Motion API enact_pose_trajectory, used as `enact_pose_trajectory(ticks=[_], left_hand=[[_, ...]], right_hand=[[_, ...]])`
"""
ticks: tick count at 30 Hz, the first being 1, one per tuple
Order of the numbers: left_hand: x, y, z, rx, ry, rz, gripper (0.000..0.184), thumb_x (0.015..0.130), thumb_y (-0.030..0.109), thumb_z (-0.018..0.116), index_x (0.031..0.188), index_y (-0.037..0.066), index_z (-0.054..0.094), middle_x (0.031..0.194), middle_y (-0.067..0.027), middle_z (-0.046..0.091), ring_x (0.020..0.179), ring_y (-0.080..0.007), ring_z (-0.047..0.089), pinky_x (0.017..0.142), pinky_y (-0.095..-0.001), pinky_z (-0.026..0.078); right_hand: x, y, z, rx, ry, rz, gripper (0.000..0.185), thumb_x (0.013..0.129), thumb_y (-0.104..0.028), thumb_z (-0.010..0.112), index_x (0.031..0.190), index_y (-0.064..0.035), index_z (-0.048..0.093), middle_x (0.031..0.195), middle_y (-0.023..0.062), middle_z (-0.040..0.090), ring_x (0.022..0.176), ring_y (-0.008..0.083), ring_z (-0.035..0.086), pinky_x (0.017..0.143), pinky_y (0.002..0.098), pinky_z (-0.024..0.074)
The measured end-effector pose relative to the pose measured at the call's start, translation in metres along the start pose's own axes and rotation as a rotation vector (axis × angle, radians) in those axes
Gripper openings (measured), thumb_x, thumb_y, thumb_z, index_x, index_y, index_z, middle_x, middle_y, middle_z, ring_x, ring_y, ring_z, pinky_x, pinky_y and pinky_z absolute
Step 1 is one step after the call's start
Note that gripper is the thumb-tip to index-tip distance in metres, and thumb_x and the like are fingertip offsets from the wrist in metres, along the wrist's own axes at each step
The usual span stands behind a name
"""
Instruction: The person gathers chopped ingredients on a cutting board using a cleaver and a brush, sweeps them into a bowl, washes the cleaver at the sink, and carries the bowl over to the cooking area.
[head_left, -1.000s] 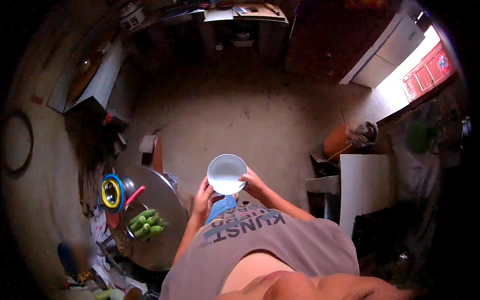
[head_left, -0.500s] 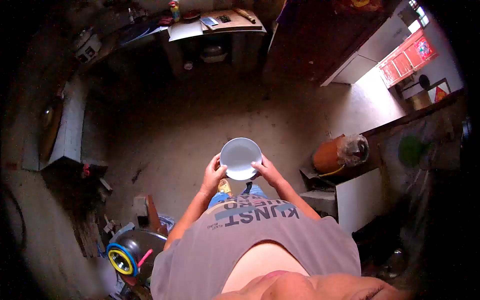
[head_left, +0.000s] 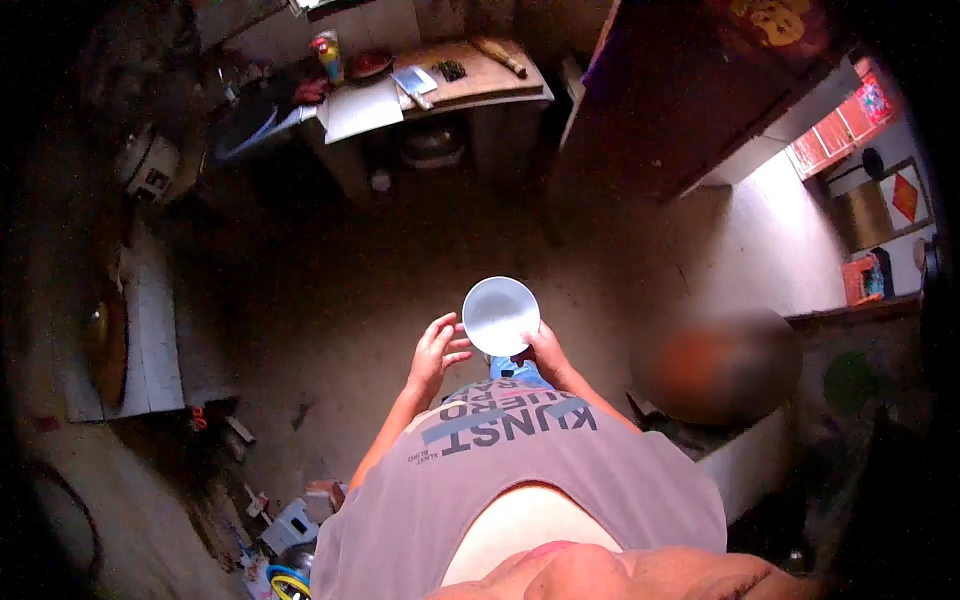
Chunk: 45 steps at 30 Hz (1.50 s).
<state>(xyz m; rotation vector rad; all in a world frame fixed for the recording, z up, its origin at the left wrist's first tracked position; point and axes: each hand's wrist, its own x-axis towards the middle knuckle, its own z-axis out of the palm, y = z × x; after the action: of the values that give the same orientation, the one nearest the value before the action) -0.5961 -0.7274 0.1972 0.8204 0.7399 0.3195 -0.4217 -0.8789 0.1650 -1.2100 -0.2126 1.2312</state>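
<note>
A white round bowl (head_left: pixel 500 314) is held out in front of the body, over the floor. My right hand (head_left: pixel 545 350) grips its lower right rim, with the thumb over the edge. To the left of the bowl, my left hand (head_left: pixel 437 350) is open with its fingers spread; its fingertips are close to the rim, and nothing is held in it. The inside of the bowl looks plain white.
A counter (head_left: pixel 365 110) ahead bears a cleaver (head_left: pixel 412 86), dark bits on a cutting board (head_left: pixel 485 75) and a bottle (head_left: pixel 327 56). A pale cabinet (head_left: pixel 150 320) stands left, a doorway lies right. Blue and yellow rings (head_left: pixel 290 582) show at the lower left.
My left hand has let go of the bowl and opened beside it. The view has shifted towards the counter, and the round table with green vegetables has gone out of sight.
</note>
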Motion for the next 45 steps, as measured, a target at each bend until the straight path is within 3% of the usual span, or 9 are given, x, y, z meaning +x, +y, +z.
enact_pose_trajectory(ticks=[3,6,11,26,32,35,38,42,45], left_hand=[[0.073,0.053,0.011,0.167,0.104,-0.026,0.039,0.094,0.020,0.050,0.128,0.003,0.044,0.111,-0.0112,0.058,0.092,-0.0182,0.060,0.074,-0.0298,0.052],[0.131,0.091,0.020,0.185,0.080,0.003,0.037,0.094,0.019,0.050,0.127,0.003,0.045,0.111,-0.0106,0.058,0.092,-0.0174,0.060,0.075,-0.0290,0.052],[0.208,0.138,0.020,0.186,0.124,0.011,0.037,0.092,0.017,0.052,0.126,0.004,0.046,0.110,-0.0102,0.058,0.093,-0.0186,0.059,0.075,-0.0291,0.050],[0.583,0.276,-0.074,0.196,0.191,-0.037,0.037,0.089,0.013,0.054,0.124,0.004,0.047,0.101,-0.0055,0.059,0.086,-0.0116,0.058,0.069,-0.0235,0.049],[0.710,0.294,-0.093,0.388,0.346,-0.022,0.052,0.084,0.015,0.059,0.132,0.002,0.042,0.120,-0.0119,0.053,0.100,-0.0180,0.055,0.081,-0.0296,0.047],[0.761,0.267,-0.114,0.644,0.469,-0.062,0.060,0.076,0.020,0.069,0.127,0.000,0.043,0.112,-0.0168,0.054,0.102,-0.0283,0.054,0.091,-0.0353,0.044],[0.766,0.293,-0.101,0.911,0.512,-0.022,0.057,0.073,0.021,0.072,0.120,0.001,0.045,0.113,-0.0181,0.051,0.106,-0.0314,0.051,0.092,-0.0375,0.043],[0.770,0.290,-0.100,0.992,0.599,0.042,0.063,0.070,0.019,0.075,0.120,0.004,0.039,0.118,-0.0194,0.047,0.110,-0.0353,0.049,0.091,-0.0410,0.042],[0.776,0.293,-0.101,0.974,0.612,-0.062,0.067,0.070,0.021,0.076,0.121,0.004,0.036,0.118,-0.0206,0.047,0.110,-0.0374,0.049,0.091,-0.0429,0.042]], right_hand=[[0.085,-0.046,-0.008,-0.027,0.060,-0.126,0.040,0.084,-0.018,0.050,0.121,-0.0033,0.044,0.090,0.0093,0.060,0.061,0.0171,0.060,0.047,0.0288,0.0499],[0.146,-0.098,-0.024,-0.026,0.053,-0.099,0.039,0.085,-0.017,0.050,0.121,-0.0043,0.045,0.092,0.0086,0.060,0.064,0.0175,0.061,0.050,0.0296,0.0515],[0.243,-0.150,-0.018,0.004,0.259,-0.115,0.034,0.086,-0.016,0.046,0.119,-0.0047,0.045,0.089,0.0089,0.061,0.062,0.0171,0.061,0.048,0.0294,0.0515],[0.541,-0.266,-0.009,0.218,0.550,-0.018,0.029,0.091,-0.017,0.044,0.119,-0.0083,0.046,0.091,0.0090,0.062,0.068,0.0188,0.061,0.053,0.0308,0.0502],[0.658,-0.314,-0.018,0.141,0.583,0.050,0.031,0.088,-0.009,0.045,0.119,-0.0058,0.042,0.089,0.0112,0.060,0.065,0.0200,0.062,0.048,0.0295,0.0500],[0.718,-0.333,-0.024,0.104,0.581,0.067,0.031,0.089,-0.010,0.045,0.119,-0.0033,0.040,0.089,0.0119,0.059,0.065,0.0200,0.061,0.049,0.0301,0.0507],[0.784,-0.351,-0.032,0.100,0.571,0.076,0.030,0.090,-0.009,0.047,0.118,-0.0025,0.043,0.091,0.0129,0.061,0.064,0.0194,0.062,0.049,0.0288,0.0503],[0.861,-0.367,-0.045,0.050,0.519,0.109,0.034,0.089,-0.010,0.049,0.121,-0.0055,0.041,0.092,0.0120,0.059,0.064,0.0201,0.061,0.049,0.0299,0.0496],[0.909,-0.383,-0.042,-0.022,0.483,0.129,0.035,0.088,-0.009,0.050,0.121,-0.0047,0.040,0.091,0.0121,0.059,0.064,0.0198,0.062,0.048,0.0288,0.0493]])
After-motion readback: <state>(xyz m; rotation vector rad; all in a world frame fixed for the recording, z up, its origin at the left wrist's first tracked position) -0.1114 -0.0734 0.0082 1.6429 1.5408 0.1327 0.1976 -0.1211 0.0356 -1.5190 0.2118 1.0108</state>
